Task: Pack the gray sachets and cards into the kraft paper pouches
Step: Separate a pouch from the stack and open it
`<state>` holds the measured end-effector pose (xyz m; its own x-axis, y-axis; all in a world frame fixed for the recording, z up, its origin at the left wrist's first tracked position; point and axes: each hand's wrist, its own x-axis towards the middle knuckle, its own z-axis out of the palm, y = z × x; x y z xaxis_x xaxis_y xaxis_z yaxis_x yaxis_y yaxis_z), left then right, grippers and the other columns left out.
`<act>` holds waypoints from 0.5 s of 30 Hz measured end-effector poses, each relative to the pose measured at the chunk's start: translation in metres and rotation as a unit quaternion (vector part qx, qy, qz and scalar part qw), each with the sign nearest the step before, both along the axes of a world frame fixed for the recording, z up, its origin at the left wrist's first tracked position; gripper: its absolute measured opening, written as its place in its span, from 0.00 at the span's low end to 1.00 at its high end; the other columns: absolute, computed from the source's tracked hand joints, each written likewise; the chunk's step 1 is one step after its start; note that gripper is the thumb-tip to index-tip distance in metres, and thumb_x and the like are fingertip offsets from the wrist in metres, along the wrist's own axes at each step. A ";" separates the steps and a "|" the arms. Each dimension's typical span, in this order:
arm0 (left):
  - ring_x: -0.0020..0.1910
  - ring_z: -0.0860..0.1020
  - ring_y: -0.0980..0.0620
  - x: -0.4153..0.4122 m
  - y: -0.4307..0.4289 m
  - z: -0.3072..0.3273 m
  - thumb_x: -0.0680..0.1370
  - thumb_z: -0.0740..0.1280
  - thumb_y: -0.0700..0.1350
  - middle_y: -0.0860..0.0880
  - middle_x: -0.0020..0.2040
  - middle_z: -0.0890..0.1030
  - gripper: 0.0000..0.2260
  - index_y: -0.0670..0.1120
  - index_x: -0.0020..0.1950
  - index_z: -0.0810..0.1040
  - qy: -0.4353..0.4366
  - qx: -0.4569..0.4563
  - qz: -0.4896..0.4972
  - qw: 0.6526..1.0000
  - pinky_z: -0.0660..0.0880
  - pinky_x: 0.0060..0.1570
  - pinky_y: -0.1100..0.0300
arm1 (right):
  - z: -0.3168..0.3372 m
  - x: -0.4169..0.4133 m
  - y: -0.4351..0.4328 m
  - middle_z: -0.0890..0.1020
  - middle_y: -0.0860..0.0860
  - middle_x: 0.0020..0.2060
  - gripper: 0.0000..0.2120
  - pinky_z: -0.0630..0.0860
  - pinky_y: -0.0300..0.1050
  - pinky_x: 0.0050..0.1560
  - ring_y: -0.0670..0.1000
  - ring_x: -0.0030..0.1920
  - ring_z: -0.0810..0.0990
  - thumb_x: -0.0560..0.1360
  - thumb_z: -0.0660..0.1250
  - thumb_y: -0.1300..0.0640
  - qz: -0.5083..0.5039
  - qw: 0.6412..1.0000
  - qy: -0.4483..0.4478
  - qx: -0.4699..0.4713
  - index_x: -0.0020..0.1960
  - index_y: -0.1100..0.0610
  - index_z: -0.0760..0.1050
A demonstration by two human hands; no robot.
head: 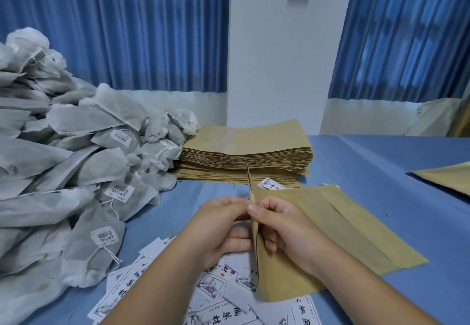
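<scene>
A kraft paper pouch [338, 225] lies in front of me on the blue table, its near edge lifted upright. My left hand [218, 228] and my right hand [282, 228] pinch that raised edge from either side, thumbs near the top. A big heap of gray sachets [66, 172] with barcode tags and strings fills the left. White printed cards [216, 289] lie scattered under my wrists. A thick stack of flat kraft pouches [244, 151] sits behind.
Another kraft pouch [447, 177] lies at the right edge of the blue table [381, 161]. One card [270, 184] peeks out behind the held pouch. Blue curtains and a white wall stand beyond the table.
</scene>
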<state>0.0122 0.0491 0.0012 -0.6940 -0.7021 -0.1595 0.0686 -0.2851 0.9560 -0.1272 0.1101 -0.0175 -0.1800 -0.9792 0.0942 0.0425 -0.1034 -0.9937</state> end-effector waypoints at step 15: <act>0.45 0.83 0.34 -0.001 0.001 -0.001 0.80 0.65 0.45 0.35 0.51 0.83 0.14 0.36 0.60 0.76 0.002 -0.012 0.005 1.000 0.80 0.48 0.42 | -0.001 -0.002 0.000 0.68 0.50 0.24 0.13 0.65 0.40 0.24 0.48 0.23 0.64 0.62 0.76 0.45 0.023 1.000 0.000 0.005 0.31 0.50 0.74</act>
<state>0.0109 0.0505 0.0000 -0.6869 -0.7130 -0.1403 0.0749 -0.2616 0.9623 -0.1295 0.1098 -0.0181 -0.1341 -0.9873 0.0853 0.0474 -0.0923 -0.9946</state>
